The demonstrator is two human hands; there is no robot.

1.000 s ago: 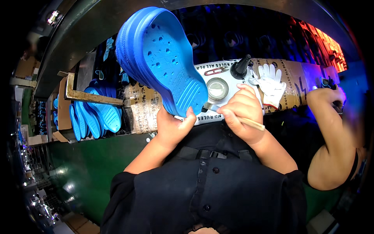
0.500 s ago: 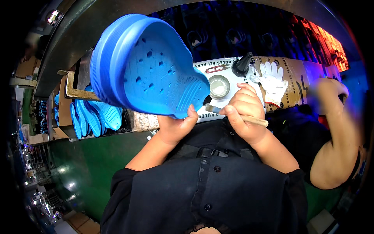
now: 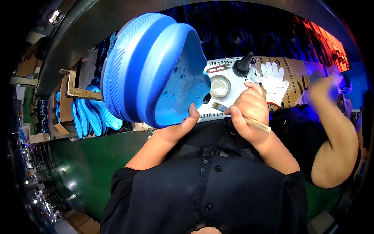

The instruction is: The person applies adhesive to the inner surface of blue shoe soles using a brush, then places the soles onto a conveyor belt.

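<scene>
A thick blue moulded shoe sole [image 3: 157,74], with a ribbed outer side and a hollow, pitted inside, is raised up by my left hand [image 3: 180,128]. The thumb presses its near rim, and the other fingers are hidden beneath it. My right hand [image 3: 251,111] is closed round the wooden handle of a flat brush [image 3: 258,124]. Its bristles point left, apart from the sole and just below a round jar [image 3: 220,87] of pale contents. Beyond the right hand stands a black cone-shaped object [image 3: 243,65], with a white glove [image 3: 274,84] lying beside it.
Several blue soles [image 3: 95,117] lie on the left of the bench. A metal bar end [image 3: 83,93] juts out near the raised sole. A red-handled tool [image 3: 216,69] lies behind the jar. At the right, a co-worker's arm [image 3: 335,117] reaches over cardboard [image 3: 294,84].
The sole has been tilted, so more of its ribbed outer side faces me and less of its inside shows. The brush has drawn slightly away from the sole's edge.
</scene>
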